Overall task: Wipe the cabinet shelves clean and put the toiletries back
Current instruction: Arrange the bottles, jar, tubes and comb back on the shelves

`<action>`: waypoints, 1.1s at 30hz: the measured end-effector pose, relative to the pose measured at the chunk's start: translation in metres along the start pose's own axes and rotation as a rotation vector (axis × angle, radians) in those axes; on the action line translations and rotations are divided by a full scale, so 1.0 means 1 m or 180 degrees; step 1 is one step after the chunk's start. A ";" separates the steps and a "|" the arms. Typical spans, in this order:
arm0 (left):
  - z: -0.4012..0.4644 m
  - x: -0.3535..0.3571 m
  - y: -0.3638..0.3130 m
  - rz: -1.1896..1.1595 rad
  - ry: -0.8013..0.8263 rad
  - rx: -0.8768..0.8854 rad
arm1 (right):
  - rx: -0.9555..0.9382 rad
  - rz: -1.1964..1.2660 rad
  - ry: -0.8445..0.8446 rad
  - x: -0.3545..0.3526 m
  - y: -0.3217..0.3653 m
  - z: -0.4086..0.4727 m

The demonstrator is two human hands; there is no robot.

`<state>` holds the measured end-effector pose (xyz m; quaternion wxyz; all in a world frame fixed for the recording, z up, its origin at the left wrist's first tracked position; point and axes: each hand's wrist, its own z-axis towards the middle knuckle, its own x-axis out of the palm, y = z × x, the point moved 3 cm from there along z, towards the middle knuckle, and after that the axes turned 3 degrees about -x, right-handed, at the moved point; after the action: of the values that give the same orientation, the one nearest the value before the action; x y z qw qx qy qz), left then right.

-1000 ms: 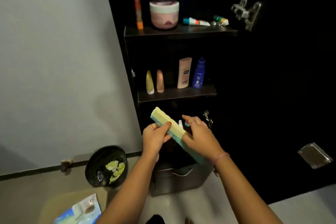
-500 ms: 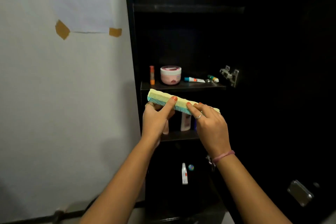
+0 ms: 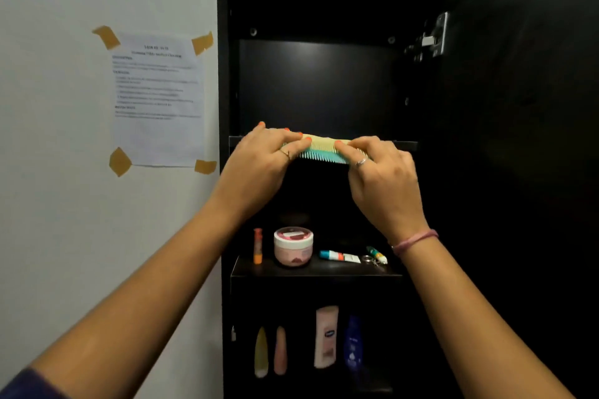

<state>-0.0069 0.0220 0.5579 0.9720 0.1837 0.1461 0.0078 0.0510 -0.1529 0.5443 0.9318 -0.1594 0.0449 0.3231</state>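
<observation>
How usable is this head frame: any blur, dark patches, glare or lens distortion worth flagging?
Head view: the black cabinet interior is underexposed, its depth lost; faint sheen on the back panel. The bottles on the lowest visible shelf look soft; the wall notice is unreadable. Both hands, left and right, and the comb are fairly sharp. Wide-angle stretch splays the forearms at the bottom edge.

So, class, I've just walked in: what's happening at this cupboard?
A person is holding a yellow and teal comb in both hands, the left hand and right hand each pinching one end, level with the front edge of the upper shelf of an open black cabinet. On the shelf below stand a pink jar and an orange stick, with small tubes lying beside them. Lower down, four bottles stand in a row. The comb is not yet set down.
</observation>
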 end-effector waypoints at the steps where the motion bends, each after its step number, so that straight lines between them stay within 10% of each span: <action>1: 0.010 0.000 0.007 0.0038 -0.0041 -0.0012 | -0.0068 0.0041 0.0002 0.004 -0.004 0.010; 7: 0.048 0.016 0.040 -0.0016 0.0143 -0.0324 | -0.0138 0.0613 0.0079 0.035 -0.017 0.062; 15: 0.073 0.060 0.081 -0.0662 0.1860 -0.1659 | 0.0840 0.1318 0.1604 0.098 -0.033 0.098; 22: 0.077 0.065 0.084 -0.1174 0.2923 -0.1688 | 0.0902 0.1658 0.2450 0.102 -0.031 0.098; 28: 0.069 0.062 0.080 -0.0860 0.2944 -0.1564 | 0.0213 0.0882 0.1871 0.104 -0.020 0.081; 33: 0.058 0.050 0.076 -0.0892 0.2263 -0.1472 | 0.0800 0.1809 0.0914 0.098 -0.018 0.070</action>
<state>0.0610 0.0756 0.6226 0.8686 -0.0741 0.4891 -0.0289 0.1384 -0.0857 0.5971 0.8009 -0.0684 0.2577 0.5361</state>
